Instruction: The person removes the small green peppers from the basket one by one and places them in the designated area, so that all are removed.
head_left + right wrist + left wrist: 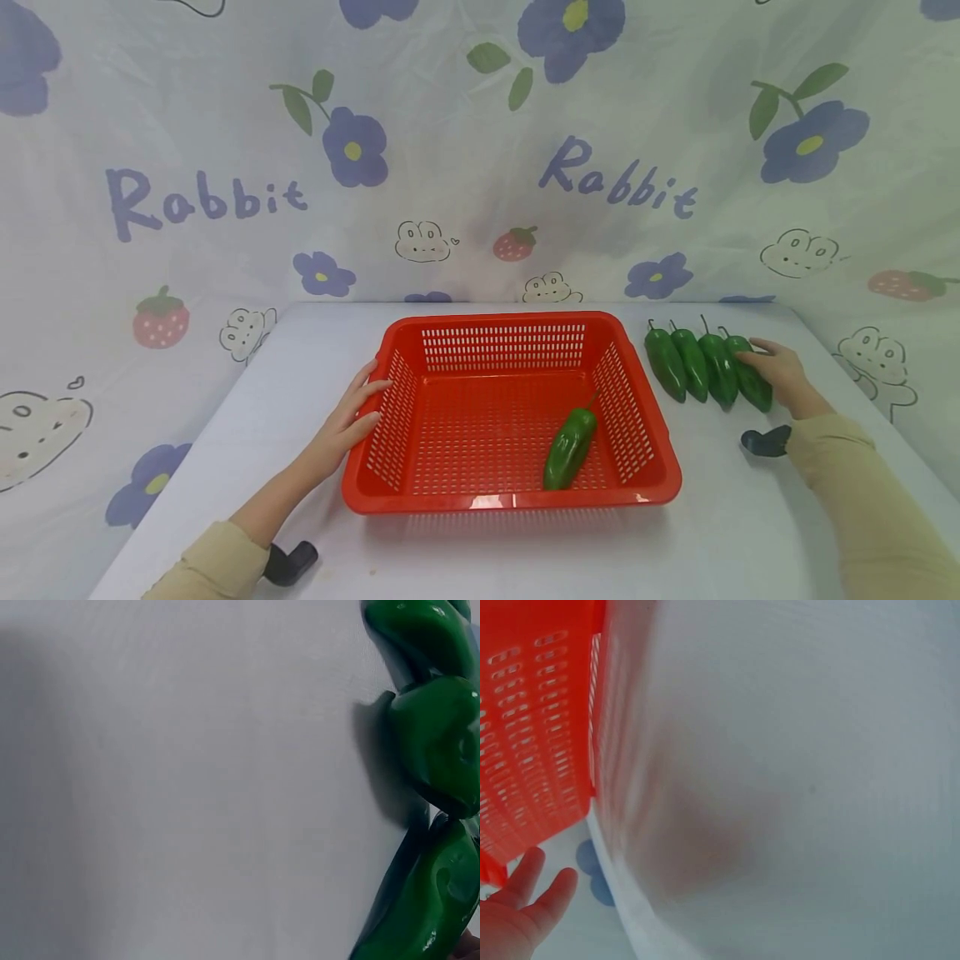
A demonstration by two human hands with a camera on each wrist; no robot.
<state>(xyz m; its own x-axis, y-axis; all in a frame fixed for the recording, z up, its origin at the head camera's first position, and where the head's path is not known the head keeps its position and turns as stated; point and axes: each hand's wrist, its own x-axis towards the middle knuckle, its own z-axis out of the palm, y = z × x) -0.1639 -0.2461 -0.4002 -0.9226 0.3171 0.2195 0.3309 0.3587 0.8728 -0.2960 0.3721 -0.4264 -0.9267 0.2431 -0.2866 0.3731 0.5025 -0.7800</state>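
A red plastic basket [510, 500] with slotted walls stands on the white table. One green pepper [570, 450] lies inside it, near the right end. Several more green peppers [691, 364] lie side by side to the right of the basket, stems toward the back. My left hand [348, 417] rests on the basket's left rim, fingers fairly straight; two spread fingers [551, 900] show in the left wrist view. My right hand [783, 375] is at the rightmost pepper [752, 383], thumb and finger about its upper part. In the right wrist view only a sliver of that hand shows beside a pepper [431, 900].
Behind the table [315, 333] hangs a cloth [465, 183] printed with flowers, rabbits and strawberries. A black curved piece [767, 442] sits by the right wrist, and another black piece [291, 563] by the left wrist. The basket's raised walls stand between the hands.
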